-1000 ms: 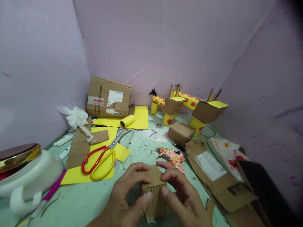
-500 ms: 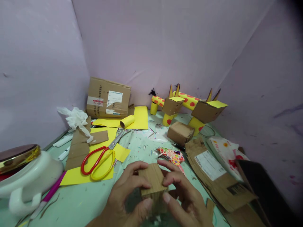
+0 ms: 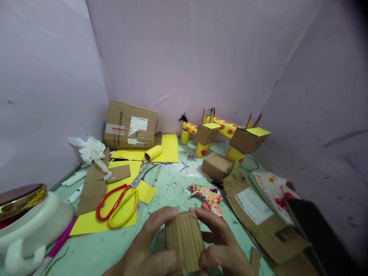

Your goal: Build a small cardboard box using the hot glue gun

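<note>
Between my hands, low in the middle of the view, is a small brown cardboard box [image 3: 185,239] with a ribbed face turned up toward me. My left hand [image 3: 151,245] grips its left side, fingertips at the far edge and thumb near the front. On the opposite side my right hand [image 3: 222,245] curls its fingers round the edge. The box's underside is hidden. Just beyond my fingers lies a flower-patterned glue gun [image 3: 207,197]. Scissors [image 3: 126,197] with red and yellow handles rest on yellow paper [image 3: 83,224] to the left.
Two spotted cardboard animals [image 3: 208,134] stand at the back, near another small box [image 3: 217,166]. A large carton [image 3: 130,126] leans by the wall beside a yellow tube [image 3: 153,153]. A white pot [image 3: 37,218] sits at left; flattened cardboard [image 3: 276,245] and a dark slab [image 3: 319,230] are at right.
The cardboard box has tipped so its upper face turns more toward me, and both hands have shifted slightly lower with it. The whole view has moved a little.
</note>
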{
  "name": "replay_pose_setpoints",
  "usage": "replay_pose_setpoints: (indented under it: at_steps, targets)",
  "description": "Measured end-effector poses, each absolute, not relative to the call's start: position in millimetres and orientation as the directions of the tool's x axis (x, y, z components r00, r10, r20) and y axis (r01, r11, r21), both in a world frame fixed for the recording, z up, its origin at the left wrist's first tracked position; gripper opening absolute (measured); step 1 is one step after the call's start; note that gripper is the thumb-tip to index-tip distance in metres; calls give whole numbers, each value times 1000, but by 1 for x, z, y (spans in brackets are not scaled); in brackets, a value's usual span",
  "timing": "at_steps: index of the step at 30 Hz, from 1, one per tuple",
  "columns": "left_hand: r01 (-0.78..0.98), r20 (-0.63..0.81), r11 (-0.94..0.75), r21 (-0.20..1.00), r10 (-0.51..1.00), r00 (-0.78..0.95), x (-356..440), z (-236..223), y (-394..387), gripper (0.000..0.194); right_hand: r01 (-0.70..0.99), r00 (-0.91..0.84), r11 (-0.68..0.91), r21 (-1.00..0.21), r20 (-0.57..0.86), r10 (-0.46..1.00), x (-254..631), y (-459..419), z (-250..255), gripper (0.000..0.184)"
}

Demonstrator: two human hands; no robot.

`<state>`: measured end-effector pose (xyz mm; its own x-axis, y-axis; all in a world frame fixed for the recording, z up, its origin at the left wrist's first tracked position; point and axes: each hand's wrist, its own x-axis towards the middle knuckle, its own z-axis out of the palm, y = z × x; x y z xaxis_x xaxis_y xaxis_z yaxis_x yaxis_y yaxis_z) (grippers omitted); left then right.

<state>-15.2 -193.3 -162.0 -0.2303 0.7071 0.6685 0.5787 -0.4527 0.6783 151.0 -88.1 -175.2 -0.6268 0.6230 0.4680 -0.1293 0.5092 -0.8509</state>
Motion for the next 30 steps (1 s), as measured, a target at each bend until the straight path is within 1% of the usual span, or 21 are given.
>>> replay_pose_setpoints:
  at_steps: [2, 3, 5, 6, 8, 10, 11, 14, 15, 17, 20, 22, 25, 30]
  targets:
    - [550, 673, -483, 681, 709, -210, -18, -160, -189, 7, -173, -601, 549, -818, 529, 599, 149, -90, -174, 24]
    - [527, 667, -498, 689, 719, -193, -20, -158, -187, 9, -183, -586, 567, -803, 552, 592, 147, -90, -174, 21]
    - [457, 638, -512, 727, 750, -175, -24, -155, -184, 16, -182, -574, 575, -798, 561, 596, 145, -90, -171, 24]
    - [413, 608, -501, 760, 772, -183, -26, -154, -183, 19, -173, -578, 559, -811, 543, 609, 144, -90, -170, 26]
    - [299, 502, -429, 852, 831, -238, -26, -151, -182, 21, -129, -606, 478, -869, 451, 655, 144, -89, -166, 31]
    - [138, 352, -324, 936, 881, -317, -23, -148, -182, 20, -59, -638, 369, -928, 319, 701, 144, -88, -162, 33]
    - [57, 278, -276, 959, 895, -349, -21, -147, -182, 19, -21, -649, 319, -947, 256, 717, 144, -88, -160, 33]
    - [-108, 137, -198, 974, 898, -419, -16, -144, -180, 19, 64, -669, 210, -976, 114, 734, 145, -87, -154, 31]
    - [-132, 112, -185, 974, 897, -427, -15, -143, -179, 20, 78, -682, 191, -978, 87, 726, 145, -87, -152, 34]
    - [-159, 78, -161, 974, 899, -431, -14, -141, -178, 22, 90, -726, 190, -978, 66, 684, 147, -84, -149, 49]
    - [-178, 45, -132, 975, 903, -426, -16, -139, -177, 22, 103, -788, 264, -959, 83, 610, 150, -79, -146, 78]
    - [-179, 34, -121, 976, 903, -427, -17, -138, -177, 22, 99, -808, 348, -932, 129, 575, 152, -75, -146, 88]
    - [-165, 40, -122, 979, 901, -431, -17, -138, -178, 23, 63, -811, 443, -894, 212, 545, 155, -72, -146, 91]
    - [-135, 83, -147, 980, 915, -394, -18, -139, -178, 19, -8, -801, 464, -886, 284, 527, 155, -73, -146, 93]
